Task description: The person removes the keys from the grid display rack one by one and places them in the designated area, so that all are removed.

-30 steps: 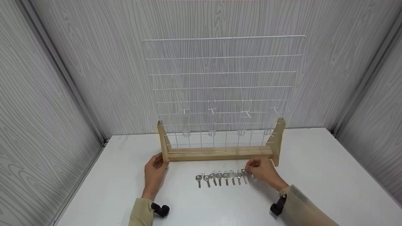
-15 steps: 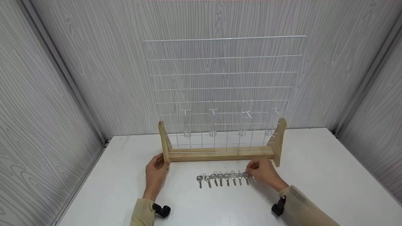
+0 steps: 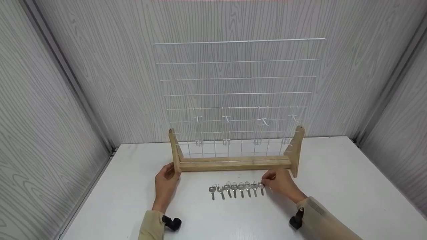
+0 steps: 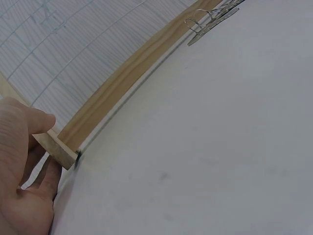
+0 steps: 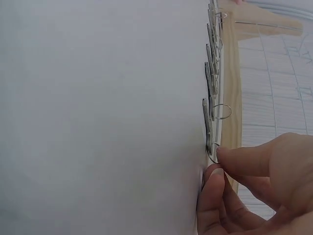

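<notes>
A white wire grid rack (image 3: 238,77) stands in a wooden base (image 3: 233,165). My left hand (image 3: 165,185) grips the lower end of the base's left wooden side (image 3: 174,150), thumb on one face and fingers on the other, as the left wrist view shows. Just in front of the base, several silver keys (image 3: 234,190) with wire rings lie in a row on the white table. At the row's right end, my right hand (image 3: 282,183) pinches the ring (image 5: 213,157) of the last key (image 5: 207,125) between thumb and finger. That key's blade points towards me.
White hooks (image 3: 263,121) hang on the grid in two rows, the upper ones sticking out forward. The right wooden side (image 3: 295,150) stands close behind my right hand. Wood-patterned panels (image 3: 100,66) enclose the white table (image 3: 213,220) at the back and sides.
The last key has swung from a slant to nearly straight, in line with the others. My right hand has barely moved and still pinches its ring. My left hand stays on the wooden side.
</notes>
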### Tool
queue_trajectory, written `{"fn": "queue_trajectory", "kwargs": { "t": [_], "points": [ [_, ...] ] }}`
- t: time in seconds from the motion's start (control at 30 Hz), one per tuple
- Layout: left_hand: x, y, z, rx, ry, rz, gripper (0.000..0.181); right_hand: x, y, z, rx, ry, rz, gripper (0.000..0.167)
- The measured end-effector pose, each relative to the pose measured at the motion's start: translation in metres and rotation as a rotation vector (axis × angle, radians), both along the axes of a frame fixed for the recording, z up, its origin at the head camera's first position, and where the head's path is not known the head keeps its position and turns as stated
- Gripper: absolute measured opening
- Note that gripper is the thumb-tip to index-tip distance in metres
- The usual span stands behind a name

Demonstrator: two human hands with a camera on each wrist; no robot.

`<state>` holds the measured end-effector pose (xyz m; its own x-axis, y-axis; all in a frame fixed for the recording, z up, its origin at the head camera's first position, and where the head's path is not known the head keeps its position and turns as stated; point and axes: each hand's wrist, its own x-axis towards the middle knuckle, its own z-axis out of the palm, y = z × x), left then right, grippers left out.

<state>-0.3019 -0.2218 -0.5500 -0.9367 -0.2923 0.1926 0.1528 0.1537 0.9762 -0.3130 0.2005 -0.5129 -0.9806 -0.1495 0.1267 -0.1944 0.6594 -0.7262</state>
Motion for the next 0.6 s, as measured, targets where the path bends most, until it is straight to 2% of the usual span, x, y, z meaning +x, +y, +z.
{"fn": "queue_trajectory", "kwargs": {
  "t": [0.33,0.43,0.6],
  "points": [
    [-0.002,0.000,-0.003,-0.026,-0.014,0.004,0.048,-0.001,0.005,0.002,-0.007,0.000,0.060,0.007],
    [-0.001,0.000,-0.004,-0.011,-0.015,0.002,0.049,0.000,0.008,0.004,-0.002,-0.007,0.066,0.008],
    [-0.002,0.001,-0.002,0.023,0.006,-0.019,0.050,-0.003,0.019,0.014,0.003,0.062,0.069,0.008]
  ]
}}
